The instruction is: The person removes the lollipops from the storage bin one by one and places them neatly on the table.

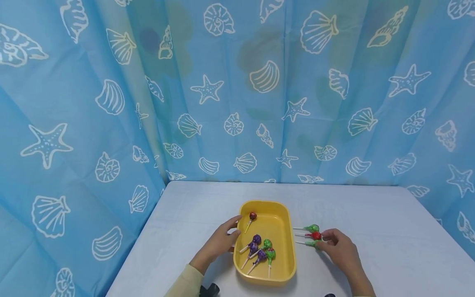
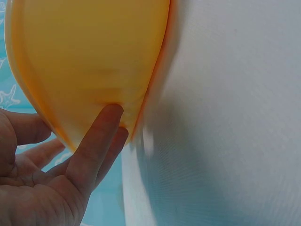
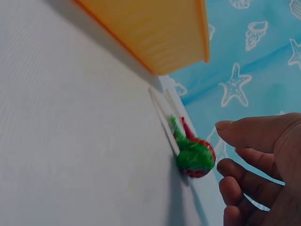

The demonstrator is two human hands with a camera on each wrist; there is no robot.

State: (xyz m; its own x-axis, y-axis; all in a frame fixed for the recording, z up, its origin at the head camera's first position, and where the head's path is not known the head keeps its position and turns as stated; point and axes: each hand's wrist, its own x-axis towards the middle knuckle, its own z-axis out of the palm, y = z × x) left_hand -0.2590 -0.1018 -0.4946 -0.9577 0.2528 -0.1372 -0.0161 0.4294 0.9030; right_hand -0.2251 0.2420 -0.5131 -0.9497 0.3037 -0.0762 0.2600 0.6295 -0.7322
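Note:
A yellow tray (image 1: 277, 225) stands on the table with several lollipops in it. A dark red one (image 1: 253, 215) lies at its far left; purple lollipops (image 1: 257, 239) and green lollipops (image 1: 267, 244) cluster nearer. My left hand (image 1: 219, 241) is at the tray's left side, and the left wrist view shows its extended fingers (image 2: 101, 136) against the outer wall. Right of the tray, a red lollipop (image 1: 316, 235) lies between two green ones (image 1: 313, 227), sticks toward the tray. Beside their candy ends is my right hand (image 1: 343, 249), fingers loosely bent, a gap between thumb and candy in the right wrist view.
The white table (image 1: 200, 206) reaches back to a blue curtain (image 1: 222, 136) with white shell and starfish prints. A second curtain side (image 1: 81, 165) hangs along the left. A black object (image 1: 209, 290) shows at the bottom edge, near the left sleeve (image 1: 185, 282).

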